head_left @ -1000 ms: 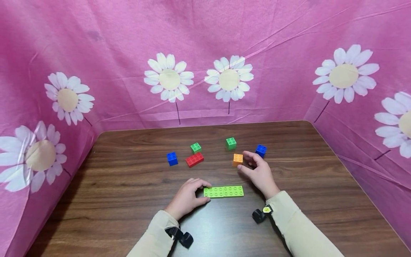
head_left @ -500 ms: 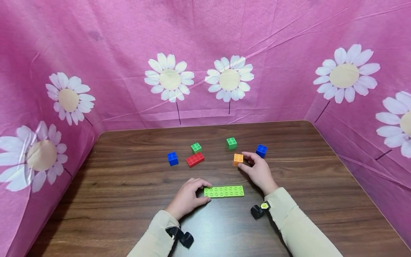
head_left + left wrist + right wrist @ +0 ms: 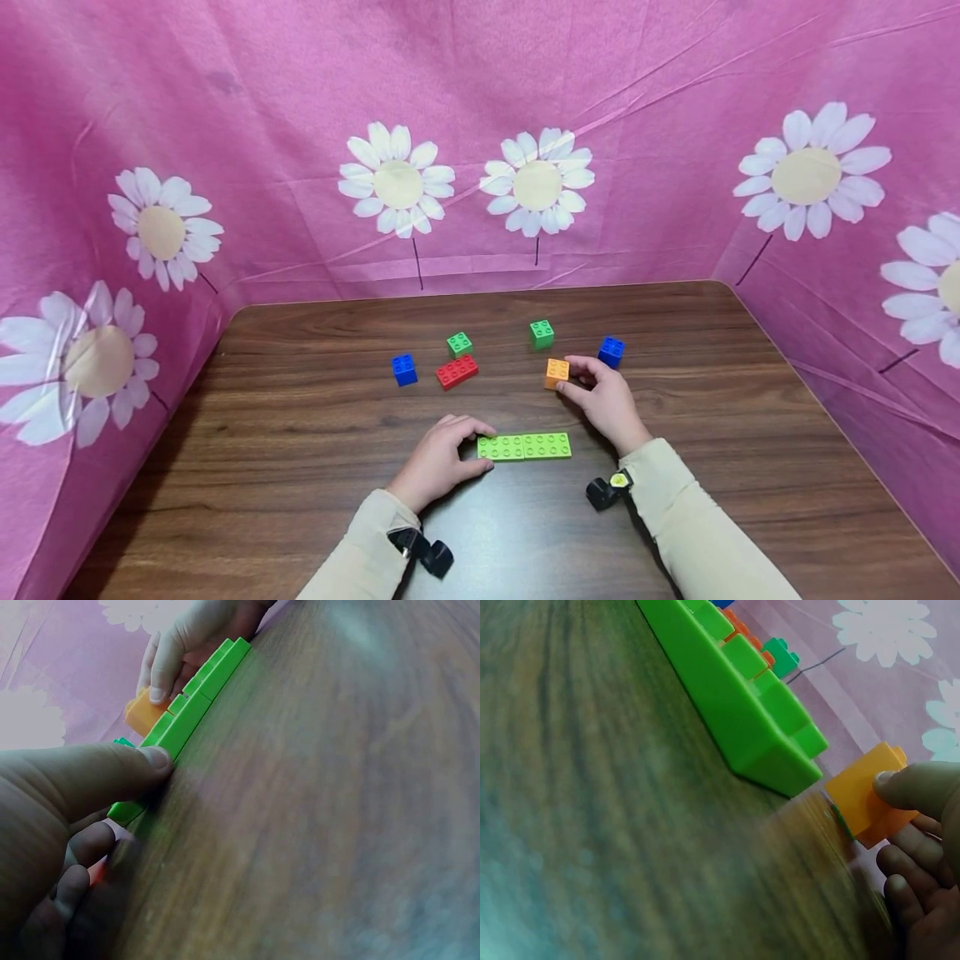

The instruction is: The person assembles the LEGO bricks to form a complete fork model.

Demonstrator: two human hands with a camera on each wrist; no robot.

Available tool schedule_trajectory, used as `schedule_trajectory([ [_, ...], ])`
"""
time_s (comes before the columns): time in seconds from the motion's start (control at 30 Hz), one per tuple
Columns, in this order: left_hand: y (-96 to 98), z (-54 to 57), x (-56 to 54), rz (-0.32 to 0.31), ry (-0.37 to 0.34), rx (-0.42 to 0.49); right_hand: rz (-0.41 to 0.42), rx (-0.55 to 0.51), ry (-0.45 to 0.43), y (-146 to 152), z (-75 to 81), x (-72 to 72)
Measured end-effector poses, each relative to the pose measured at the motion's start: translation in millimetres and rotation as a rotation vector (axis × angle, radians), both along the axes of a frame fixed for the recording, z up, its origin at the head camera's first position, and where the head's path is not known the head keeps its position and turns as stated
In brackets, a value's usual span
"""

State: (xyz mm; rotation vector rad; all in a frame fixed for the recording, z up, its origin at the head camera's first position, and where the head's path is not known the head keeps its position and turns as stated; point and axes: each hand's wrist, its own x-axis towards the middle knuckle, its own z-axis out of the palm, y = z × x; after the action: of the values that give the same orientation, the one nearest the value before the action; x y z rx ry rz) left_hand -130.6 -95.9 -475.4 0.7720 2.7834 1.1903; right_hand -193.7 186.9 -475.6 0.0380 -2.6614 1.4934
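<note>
Two lime-green bricks [image 3: 524,447] lie end to end in a row on the table. My left hand [image 3: 442,457] grips the left end of that row, thumb on the near side and forefinger on the far side. In the left wrist view its thumb presses the side of a lime-green brick [image 3: 193,712]. Beyond the row, my right hand [image 3: 606,404] pinches an orange brick [image 3: 557,372] by its right side. The right wrist view shows the thumb flat against the orange brick [image 3: 866,796]; the fingertips behind it are partly hidden.
A red brick [image 3: 457,372], a small green brick [image 3: 460,344] and a blue brick [image 3: 404,370] sit at back left. Another green brick [image 3: 542,334] and a blue brick [image 3: 611,352] stand at back right. Pink flowered cloth [image 3: 465,83] encloses the brown wooden table [image 3: 262,467].
The right thumb and forefinger have come in against the orange brick, where a second ago they stood slightly looser around it. The left hand and lime-green bricks have kept their place.
</note>
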Motion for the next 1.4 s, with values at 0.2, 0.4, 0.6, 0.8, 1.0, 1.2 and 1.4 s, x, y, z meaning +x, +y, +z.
schedule_trajectory([
  [0.2,0.0,0.5,-0.2,0.0,-0.014,-0.003,-0.004,-0.02,0.01,0,-0.5,2.3],
  [0.4,-0.3,0.1,-0.5,0.001,-0.007,0.0,-0.009,-0.031,0.026,-1,-1.0,4.7],
  [0.6,-1.0,0.0,0.0,0.002,-0.007,0.003,-0.014,-0.053,0.038,-3,-2.2,6.8],
  [0.8,-0.2,-1.0,0.2,-0.006,-0.005,0.002,-0.033,-0.083,0.022,-2,1.6,7.8],
  [1.0,0.5,-0.9,-0.9,-0.005,0.007,0.007,-0.01,-0.089,-0.002,-3,9.3,8.5],
  [1.2,1.0,0.1,-1.0,0.003,-0.017,-0.006,0.006,-0.091,-0.024,-7,15.2,14.0],
  [1.4,-0.1,-0.5,-0.3,0.003,-0.009,-0.003,0.028,-0.097,-0.009,-14,19.5,19.5],
])
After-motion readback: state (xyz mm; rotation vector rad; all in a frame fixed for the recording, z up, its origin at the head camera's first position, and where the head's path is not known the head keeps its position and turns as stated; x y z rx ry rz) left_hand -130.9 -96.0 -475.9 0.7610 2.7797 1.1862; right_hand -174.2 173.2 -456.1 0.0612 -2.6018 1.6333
